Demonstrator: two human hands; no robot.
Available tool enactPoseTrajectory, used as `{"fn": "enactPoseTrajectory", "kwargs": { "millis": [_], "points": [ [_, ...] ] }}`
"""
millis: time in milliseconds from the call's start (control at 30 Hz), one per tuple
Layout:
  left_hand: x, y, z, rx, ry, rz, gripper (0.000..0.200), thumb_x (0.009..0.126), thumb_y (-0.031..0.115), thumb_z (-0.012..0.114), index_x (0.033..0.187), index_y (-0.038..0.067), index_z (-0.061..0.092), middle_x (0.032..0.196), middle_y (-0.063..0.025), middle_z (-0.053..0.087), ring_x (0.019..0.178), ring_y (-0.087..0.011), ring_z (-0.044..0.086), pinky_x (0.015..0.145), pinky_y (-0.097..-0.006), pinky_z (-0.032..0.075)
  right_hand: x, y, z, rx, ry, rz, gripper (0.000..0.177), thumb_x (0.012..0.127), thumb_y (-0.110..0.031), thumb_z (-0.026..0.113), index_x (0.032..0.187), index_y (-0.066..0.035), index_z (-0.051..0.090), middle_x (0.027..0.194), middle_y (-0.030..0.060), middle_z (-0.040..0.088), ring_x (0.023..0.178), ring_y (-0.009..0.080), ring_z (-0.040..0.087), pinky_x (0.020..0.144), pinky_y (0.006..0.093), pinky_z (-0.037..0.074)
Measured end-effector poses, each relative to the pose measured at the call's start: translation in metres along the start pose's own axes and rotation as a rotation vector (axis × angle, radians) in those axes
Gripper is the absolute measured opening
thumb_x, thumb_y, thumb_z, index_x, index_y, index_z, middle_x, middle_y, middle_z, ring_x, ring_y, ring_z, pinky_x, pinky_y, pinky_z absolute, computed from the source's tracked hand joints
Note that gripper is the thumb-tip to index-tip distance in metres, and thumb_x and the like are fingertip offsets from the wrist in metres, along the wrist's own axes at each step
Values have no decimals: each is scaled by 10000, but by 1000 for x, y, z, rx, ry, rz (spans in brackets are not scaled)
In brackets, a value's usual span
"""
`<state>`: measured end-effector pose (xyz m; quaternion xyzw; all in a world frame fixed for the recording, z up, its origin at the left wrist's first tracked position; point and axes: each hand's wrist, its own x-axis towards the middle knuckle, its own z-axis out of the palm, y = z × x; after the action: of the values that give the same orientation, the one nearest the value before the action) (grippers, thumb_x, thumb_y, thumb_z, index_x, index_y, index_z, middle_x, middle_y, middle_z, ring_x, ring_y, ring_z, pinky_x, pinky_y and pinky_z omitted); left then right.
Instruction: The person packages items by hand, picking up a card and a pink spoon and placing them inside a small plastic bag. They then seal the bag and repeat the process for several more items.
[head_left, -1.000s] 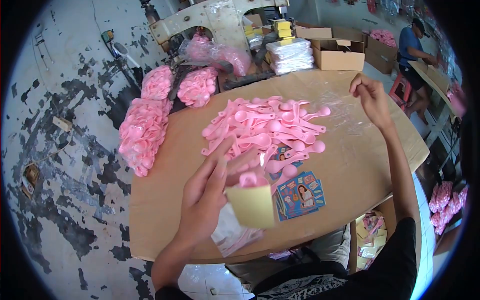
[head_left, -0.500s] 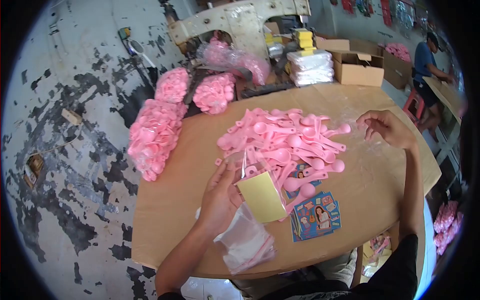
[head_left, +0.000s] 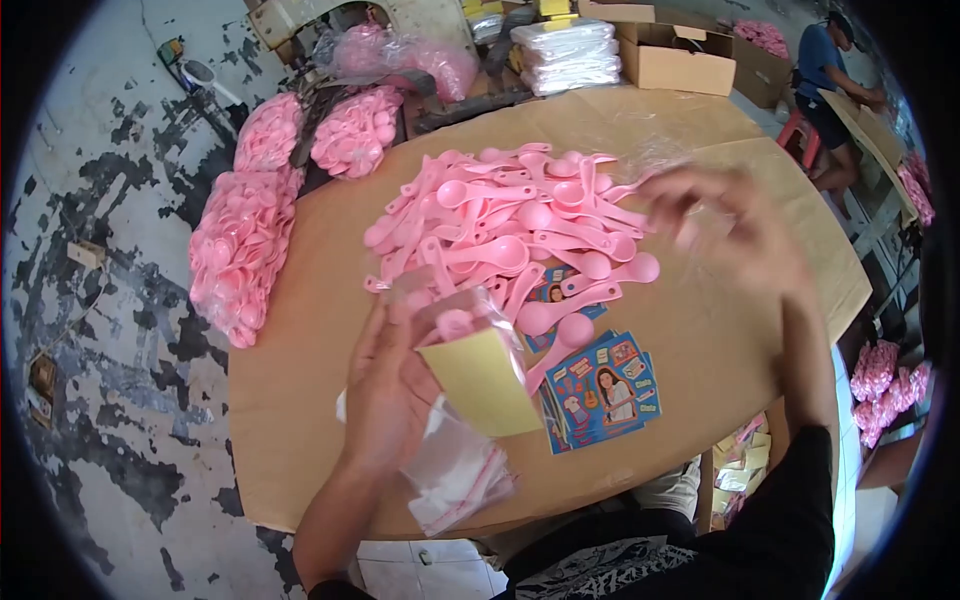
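Note:
My left hand is closed on the edge of a clear plastic bag with a pale yellow card inside. Beneath it lies a stack of clear plastic bags. My right hand, smeared by motion, is at the right end of a heap of pink plastic spoons, and its fingers overlap the outermost handles. Blue printed cards with a picture of a person rest in front of the heap; another blue card is partly hidden under the spoons.
Bags packed with pink spoons stand at the table's left edge. Behind the brown table are a stack of clear packets and a cardboard box. A person in a blue shirt sits at the far right.
The view has shifted, so the table sits higher and further left. My right hand has moved in toward the spoon heap and blurred. My left hand still holds the bag.

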<state>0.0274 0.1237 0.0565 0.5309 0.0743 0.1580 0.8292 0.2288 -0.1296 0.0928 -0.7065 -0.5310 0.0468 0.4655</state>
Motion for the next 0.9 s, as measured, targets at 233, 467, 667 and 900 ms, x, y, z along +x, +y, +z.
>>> {"fn": "enactPoseTrajectory", "kwargs": {
  "millis": [233,467,667,900],
  "points": [
    [-27,-13,40,55,-31,-35,386,1045,261,352,1348,34,430,1267,-110,546,1097,-155,582,908,-281,489,-2,-16,109,376,-222,-1,306,887,-89,664,1186,-46,617,786,24,680,644,26,567,570,212,463],
    [-25,-22,28,77,-70,-185,403,1034,301,413,1325,38,508,1033,-7,622,826,-18,552,696,-204,461,-7,-12,118,648,-137,138,314,896,-96,665,1203,-49,618,818,23,684,754,31,586,668,209,494],
    [-23,-28,28,130,-133,-117,462,1038,282,400,1436,48,381,1146,-19,609,939,-40,563,802,-209,471,-4,-11,105,488,-205,21,214,893,-60,657,1102,-16,676,831,28,688,804,44,603,718,216,504],
    [-18,-21,17,175,-205,-81,368,1013,168,460,1349,20,480,1148,-58,618,1021,-98,579,880,-247,477,-6,-10,93,506,-142,160,187,899,-71,651,1065,6,687,893,46,700,811,54,614,712,230,514]
  ]
}}
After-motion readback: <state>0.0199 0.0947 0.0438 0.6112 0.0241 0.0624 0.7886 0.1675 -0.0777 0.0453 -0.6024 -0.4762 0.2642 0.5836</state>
